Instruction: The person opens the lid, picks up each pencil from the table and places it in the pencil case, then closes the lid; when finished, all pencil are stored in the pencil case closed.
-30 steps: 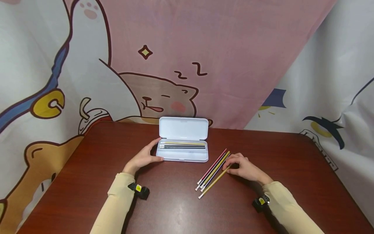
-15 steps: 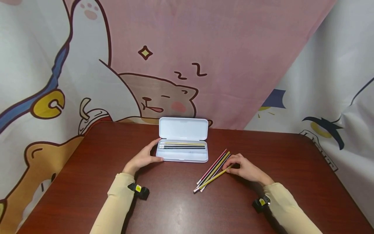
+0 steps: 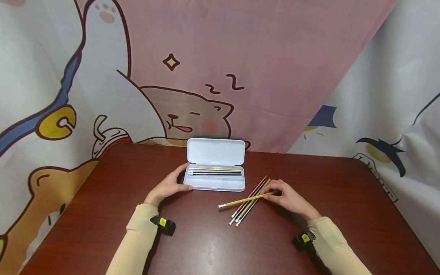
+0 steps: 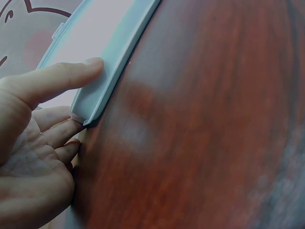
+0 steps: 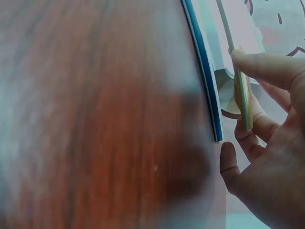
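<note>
In the head view, a white pencil case (image 3: 206,183) lies with its lid raised and several pencils (image 3: 216,173) in its rear compartment. My left hand (image 3: 167,188) holds the left end of the case. The left wrist view shows the thumb (image 4: 71,78) over the front rim and fingers at the end. My right hand (image 3: 288,198) pinches a yellow pencil (image 3: 237,201) near its far end, the white eraser end pointing left. That pencil crosses above a small bunch of loose pencils (image 3: 253,192), red, dark and yellow. In the right wrist view, a blue pencil (image 5: 205,71) lies beside the hand.
All this rests on a brown wooden table (image 3: 206,244). Behind it hangs a printed cloth (image 3: 275,76) with cartoon animals, close to the raised lid (image 3: 215,151).
The yellow pencil in my right hand has swung from lying along the bunch to nearly level, its eraser end now lifted and pointing left. The left hand and the case stay put.
</note>
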A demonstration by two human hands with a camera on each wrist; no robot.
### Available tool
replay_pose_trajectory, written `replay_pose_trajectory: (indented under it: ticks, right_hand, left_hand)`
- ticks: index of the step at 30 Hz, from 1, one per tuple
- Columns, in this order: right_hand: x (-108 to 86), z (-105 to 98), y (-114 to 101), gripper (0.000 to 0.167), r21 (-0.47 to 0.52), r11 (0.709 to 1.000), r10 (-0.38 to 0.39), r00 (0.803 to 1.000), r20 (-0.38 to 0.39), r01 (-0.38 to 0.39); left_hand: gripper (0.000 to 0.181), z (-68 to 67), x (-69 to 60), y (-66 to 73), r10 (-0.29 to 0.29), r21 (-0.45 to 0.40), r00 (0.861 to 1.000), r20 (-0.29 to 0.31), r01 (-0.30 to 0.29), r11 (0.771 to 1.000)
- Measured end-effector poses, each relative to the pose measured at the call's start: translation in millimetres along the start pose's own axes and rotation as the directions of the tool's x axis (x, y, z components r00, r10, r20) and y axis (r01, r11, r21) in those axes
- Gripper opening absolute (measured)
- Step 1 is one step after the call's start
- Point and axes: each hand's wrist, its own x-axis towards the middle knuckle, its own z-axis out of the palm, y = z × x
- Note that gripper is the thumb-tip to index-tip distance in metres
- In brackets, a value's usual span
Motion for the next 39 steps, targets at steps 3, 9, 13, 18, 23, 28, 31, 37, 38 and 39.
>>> replay_pose_trajectory:
  ticks: [3,9,13,18,23,28,31,37,38,39]
  right_hand:
    - [1.5,2,-6,0.012,0.003,1.000,0.011,1.000,-0.027,-0.011]
    - [6.5,1,-33,0.013,0.063,0.997,-0.043,0.997,-0.067,0.047]
    - [13.5,4,-29,0.012,0.058,0.998,-0.009,0.995,-0.097,0.015]
    - [21.9,9,-15,0.011,0.060,0.998,0.016,0.989,-0.145,-0.008]
    - [30.0,13,-16,0.012,0.053,0.999,0.010,0.978,-0.206,0.000]
    - [39.5,18,-17,0.013,0.047,0.998,0.041,0.967,-0.253,-0.030]
    - [45.0,22,-18,0.013,0.038,0.998,0.055,0.959,-0.279,-0.046]
    - [53.0,28,-19,0.014,0.017,1.000,0.020,0.952,-0.306,-0.016]
    - [54.4,30,-19,0.013,0.018,1.000,0.016,0.951,-0.308,-0.011]
    - [55.8,31,-20,0.013,0.018,1.000,0.014,0.951,-0.308,-0.008]
  left_hand:
    - [0.091,-0.3,0.1,-0.2,-0.001,0.012,1.000,-0.002,0.001,1.000]
    - [0.090,0.1,0.3,-0.6,0.006,0.013,1.000,-0.010,-0.006,1.000]
    - [0.088,0.9,-3.4,7.0,0.010,0.006,1.000,-0.011,-0.010,1.000]
    - [0.086,0.2,-11.4,22.7,0.017,0.004,1.000,-0.005,-0.017,1.000]
    - [0.089,0.0,-0.9,0.6,0.013,0.018,1.000,-0.005,-0.013,1.000]
    - [0.089,-0.3,-1.2,0.4,0.020,0.019,1.000,-0.012,-0.020,1.000]
    - [0.089,-0.3,-1.4,0.7,0.016,0.028,1.000,-0.014,-0.016,0.999]
    - [0.089,-0.5,-1.6,1.8,0.013,0.031,1.000,-0.010,-0.013,0.999]
    - [0.089,-0.5,-1.3,1.6,0.012,0.033,1.000,-0.010,-0.012,0.999]
    - [0.089,-0.6,-1.0,1.3,0.012,0.036,1.000,-0.009,-0.012,0.999]
